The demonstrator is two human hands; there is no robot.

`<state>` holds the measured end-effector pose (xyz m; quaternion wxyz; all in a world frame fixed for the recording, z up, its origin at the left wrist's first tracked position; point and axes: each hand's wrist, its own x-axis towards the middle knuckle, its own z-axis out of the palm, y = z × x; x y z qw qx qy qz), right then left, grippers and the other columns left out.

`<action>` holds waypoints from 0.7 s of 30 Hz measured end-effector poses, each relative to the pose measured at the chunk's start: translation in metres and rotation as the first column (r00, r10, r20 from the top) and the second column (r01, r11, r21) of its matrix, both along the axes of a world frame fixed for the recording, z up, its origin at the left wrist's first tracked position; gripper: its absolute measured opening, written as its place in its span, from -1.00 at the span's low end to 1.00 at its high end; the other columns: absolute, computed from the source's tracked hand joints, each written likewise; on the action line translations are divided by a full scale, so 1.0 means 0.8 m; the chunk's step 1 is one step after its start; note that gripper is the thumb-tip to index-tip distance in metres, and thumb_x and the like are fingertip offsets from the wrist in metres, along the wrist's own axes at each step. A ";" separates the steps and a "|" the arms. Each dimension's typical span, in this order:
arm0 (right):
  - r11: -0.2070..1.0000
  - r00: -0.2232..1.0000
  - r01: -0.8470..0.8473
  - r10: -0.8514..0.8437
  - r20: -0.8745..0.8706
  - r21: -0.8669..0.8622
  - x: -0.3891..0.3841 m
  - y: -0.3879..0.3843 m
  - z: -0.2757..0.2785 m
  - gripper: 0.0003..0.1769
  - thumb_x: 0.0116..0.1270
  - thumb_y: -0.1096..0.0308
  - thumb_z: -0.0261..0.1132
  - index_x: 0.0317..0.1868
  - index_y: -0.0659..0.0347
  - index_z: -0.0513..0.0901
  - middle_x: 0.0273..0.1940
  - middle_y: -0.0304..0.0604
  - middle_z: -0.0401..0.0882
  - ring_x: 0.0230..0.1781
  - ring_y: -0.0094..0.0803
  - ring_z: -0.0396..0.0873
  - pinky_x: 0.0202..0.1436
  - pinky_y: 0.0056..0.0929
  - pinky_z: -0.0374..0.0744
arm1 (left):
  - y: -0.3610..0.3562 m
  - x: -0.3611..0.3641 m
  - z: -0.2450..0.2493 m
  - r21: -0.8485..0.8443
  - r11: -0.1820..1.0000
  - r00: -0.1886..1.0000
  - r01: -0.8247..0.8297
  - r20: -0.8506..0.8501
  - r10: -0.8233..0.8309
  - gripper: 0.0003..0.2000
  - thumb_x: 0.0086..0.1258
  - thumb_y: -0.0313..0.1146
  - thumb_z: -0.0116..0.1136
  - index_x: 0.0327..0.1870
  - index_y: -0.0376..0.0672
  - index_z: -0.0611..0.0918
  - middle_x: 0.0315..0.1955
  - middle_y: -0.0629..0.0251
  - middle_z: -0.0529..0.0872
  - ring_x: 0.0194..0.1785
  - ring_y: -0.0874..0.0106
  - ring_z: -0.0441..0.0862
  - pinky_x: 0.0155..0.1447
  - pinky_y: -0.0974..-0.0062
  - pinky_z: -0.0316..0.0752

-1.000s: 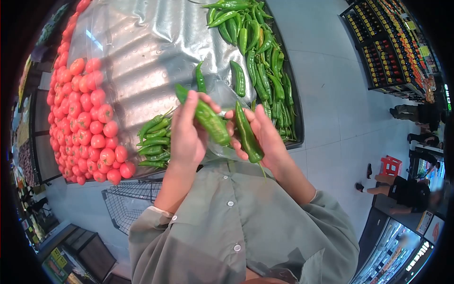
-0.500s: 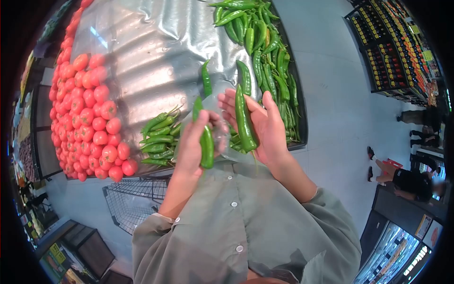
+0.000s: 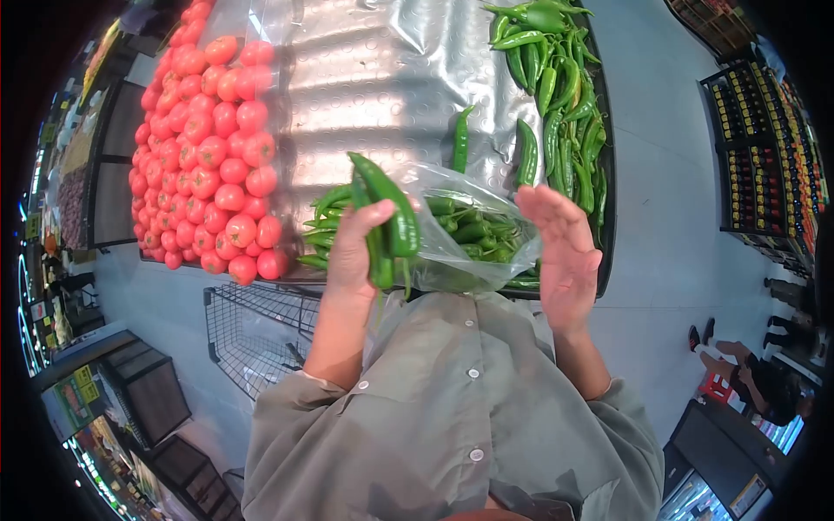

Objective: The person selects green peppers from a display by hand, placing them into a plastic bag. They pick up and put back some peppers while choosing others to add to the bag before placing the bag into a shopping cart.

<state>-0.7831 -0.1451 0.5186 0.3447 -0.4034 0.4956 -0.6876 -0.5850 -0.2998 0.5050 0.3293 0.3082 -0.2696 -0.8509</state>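
In my left hand (image 3: 352,252) are two long green chili peppers (image 3: 391,208), held upright side by side with the thumb across them. A clear plastic bag (image 3: 460,276) hangs from beside that hand towards my right one, and green peppers show through it. My right hand (image 3: 563,252), fingers stretched out and holding nothing, is at the bag's right edge. Past the bag, two single peppers, a thin one (image 3: 460,139) and a thicker one (image 3: 526,154), lie on the silvery display surface (image 3: 365,95).
Piled red tomatoes (image 3: 208,165) fill the display's left side. A heap of green peppers (image 3: 569,95) runs along its right edge, with another bunch (image 3: 323,227) at the near left. Below stands a wire shopping cart (image 3: 252,334). People (image 3: 756,373) are at the far right, near stocked shelves (image 3: 760,156).
The pepper that lay on my right hand is now in my left with the other one. My right hand has moved to the bag's right edge, and the view has shifted.
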 end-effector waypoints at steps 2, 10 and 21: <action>1.000 1.000 -0.003 0.003 -0.024 0.008 -0.008 0.017 -0.012 -0.16 0.60 -0.26 -0.15 0.39 0.43 0.41 0.31 0.13 0.51 0.38 -0.09 0.44 0.53 -0.13 0.24 | -0.005 0.007 -0.012 -0.010 0.999 0.999 -0.033 0.001 0.033 -0.65 0.30 -0.35 0.27 0.08 -0.25 0.60 -0.21 0.10 0.73 -0.25 0.39 0.73 -0.19 0.45 0.69; 0.889 0.728 -0.034 0.335 -0.599 0.456 0.011 0.014 -0.019 -0.64 0.56 0.18 0.16 0.03 0.34 0.68 -0.10 0.12 0.71 -0.08 0.04 0.68 0.02 -0.14 0.61 | -0.004 0.003 -0.032 0.402 0.905 0.976 0.140 -0.212 -0.057 -0.67 0.37 -0.26 0.30 0.07 -0.21 0.62 -0.36 0.18 0.71 -0.42 0.38 0.70 -0.50 0.56 0.59; 0.766 0.867 -0.050 0.352 -0.353 0.641 -0.017 0.007 -0.035 -0.70 0.51 0.24 0.27 -0.03 0.34 0.72 -0.40 0.07 0.67 -0.49 -0.13 0.62 -0.29 -0.28 0.59 | -0.122 0.087 -0.151 0.254 0.929 0.927 -0.269 0.331 0.178 -0.73 0.43 -0.10 0.30 -0.12 -0.10 0.61 -0.33 0.30 0.70 -0.46 0.41 0.62 -0.56 0.52 0.39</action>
